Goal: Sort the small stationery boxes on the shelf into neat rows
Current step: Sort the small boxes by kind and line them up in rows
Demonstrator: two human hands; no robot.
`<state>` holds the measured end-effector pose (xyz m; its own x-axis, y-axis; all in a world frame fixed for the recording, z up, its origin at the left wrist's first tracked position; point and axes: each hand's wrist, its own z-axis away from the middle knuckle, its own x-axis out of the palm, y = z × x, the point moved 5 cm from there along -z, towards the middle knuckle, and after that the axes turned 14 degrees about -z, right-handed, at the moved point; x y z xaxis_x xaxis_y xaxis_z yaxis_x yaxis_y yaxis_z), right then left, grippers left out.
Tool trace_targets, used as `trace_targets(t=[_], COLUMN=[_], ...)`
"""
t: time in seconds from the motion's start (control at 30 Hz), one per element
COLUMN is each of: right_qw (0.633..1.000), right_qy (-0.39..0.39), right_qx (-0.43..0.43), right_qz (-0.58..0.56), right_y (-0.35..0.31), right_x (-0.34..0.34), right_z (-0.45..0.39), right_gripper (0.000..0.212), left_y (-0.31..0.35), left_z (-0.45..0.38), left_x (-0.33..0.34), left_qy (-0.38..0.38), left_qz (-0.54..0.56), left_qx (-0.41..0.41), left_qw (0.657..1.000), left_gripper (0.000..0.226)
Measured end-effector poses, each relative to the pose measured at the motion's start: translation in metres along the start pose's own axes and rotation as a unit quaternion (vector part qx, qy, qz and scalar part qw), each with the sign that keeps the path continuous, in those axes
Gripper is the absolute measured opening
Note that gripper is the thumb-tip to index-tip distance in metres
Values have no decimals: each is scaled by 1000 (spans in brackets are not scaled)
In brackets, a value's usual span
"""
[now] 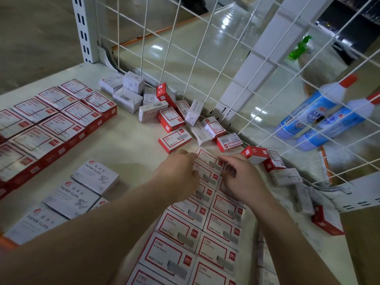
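Both hands at far end of double staple-box row (202, 221): left hand (181, 171) curled against end box, grip unclear; right hand (242, 177) fingers pressing box flat. Risk: sideways shove skews row (boxes light). Unsorted pile (181, 118) beyond row.

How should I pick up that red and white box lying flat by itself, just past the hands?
Take the lone staple box by its two long sides, coming straight down from above. It lies flat, label up, on the shelf with bare space along both long sides, so fingers fit there. Its far end points toward the loose pile, so pinching end to end looks more cramped.
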<state>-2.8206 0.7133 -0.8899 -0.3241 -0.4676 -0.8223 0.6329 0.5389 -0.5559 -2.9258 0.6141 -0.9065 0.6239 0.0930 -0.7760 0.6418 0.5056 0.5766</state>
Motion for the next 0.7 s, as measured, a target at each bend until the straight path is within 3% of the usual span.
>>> trace_targets(t=[0.2,0.53,0.7], right_qw=[1000,993,995], right_qy=[9,110,86], right_qx=[11,25,-6], right_qz=[-12,-35,-56], right_y=[2,3,-18], right_x=[0,-10,-1], right_z=[0,-3,-11], right_gripper=[46,36,38], left_y=[5,0,-16], left_z=[3,14,19], left_x=[-2,-15,-26], left_qy=[22,80,103], left_qz=[-58,-104,-145], left_qx=[21,31,-1], left_qw=[998,991,984], left_gripper=[45,41,39])
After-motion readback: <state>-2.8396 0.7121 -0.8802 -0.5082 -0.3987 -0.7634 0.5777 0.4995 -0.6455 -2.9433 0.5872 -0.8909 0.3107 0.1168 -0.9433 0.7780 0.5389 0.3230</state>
